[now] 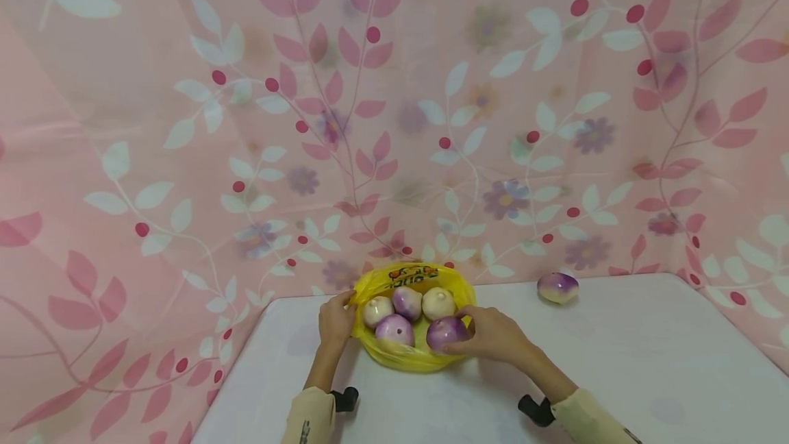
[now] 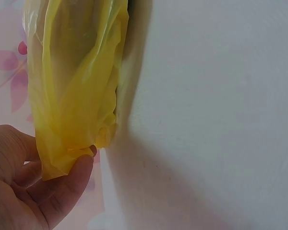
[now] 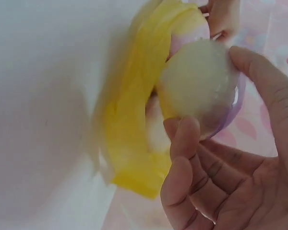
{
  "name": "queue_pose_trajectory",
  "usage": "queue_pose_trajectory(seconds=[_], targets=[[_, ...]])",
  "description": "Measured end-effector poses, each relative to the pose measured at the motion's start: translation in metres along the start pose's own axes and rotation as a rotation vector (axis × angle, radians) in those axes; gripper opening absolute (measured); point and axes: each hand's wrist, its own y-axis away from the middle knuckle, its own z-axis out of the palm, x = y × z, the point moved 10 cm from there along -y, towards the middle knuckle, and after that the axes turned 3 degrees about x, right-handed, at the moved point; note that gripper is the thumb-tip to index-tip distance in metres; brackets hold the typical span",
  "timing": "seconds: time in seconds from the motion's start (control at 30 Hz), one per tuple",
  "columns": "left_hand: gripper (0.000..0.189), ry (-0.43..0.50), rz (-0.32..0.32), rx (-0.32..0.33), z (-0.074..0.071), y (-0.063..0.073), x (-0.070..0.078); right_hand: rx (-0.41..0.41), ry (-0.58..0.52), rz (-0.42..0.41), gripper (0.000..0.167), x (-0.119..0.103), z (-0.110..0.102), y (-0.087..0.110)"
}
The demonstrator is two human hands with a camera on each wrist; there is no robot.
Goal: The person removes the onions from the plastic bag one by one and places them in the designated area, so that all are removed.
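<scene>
A yellow plastic bag (image 1: 403, 360) lies with its mouth spread wide on the table, several purple-and-white turnips (image 1: 394, 329) inside it. My left hand (image 1: 335, 321) pinches the bag's left edge; in the left wrist view thumb and fingers grip the thin yellow plastic (image 2: 81, 110). At the bag's right side my right hand (image 1: 498, 336) holds a turnip (image 1: 446, 334) between thumb and fingers, over the opening. Seen from the right wrist, that turnip (image 3: 199, 84) shows its pale side and a purple edge, with the bag behind it.
Another turnip (image 1: 557, 288) sits alone at the back right of the white table (image 1: 616, 348), near the pink floral curtain (image 1: 431, 122) hanging behind. Black straps or mounts (image 1: 536, 410) are on both wrists.
</scene>
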Motion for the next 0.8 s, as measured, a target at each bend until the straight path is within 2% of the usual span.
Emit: queue_pose_trajectory(seconds=[0.2, 0.43, 0.67, 0.8], targets=[[0.029, 0.002, -0.006, 0.004, 0.000, 0.000, -0.002, -0.013, -0.026, 0.005, 0.064, 0.015, -0.015, 0.005], [0.029, 0.016, -0.002, -0.001, 0.000, -0.001, -0.001, 0.030, -0.049, -0.041, 0.061, 0.029, -0.040, 0.011], [0.029, 0.019, -0.014, 0.009, -0.001, -0.001, -0.005, 0.052, -0.101, 0.027, 0.064, 0.055, -0.066, 0.019], [0.029, 0.024, -0.009, 0.009, -0.001, 0.000, -0.006, 0.090, -0.073, 0.031, 0.064, 0.070, -0.085, 0.024]])
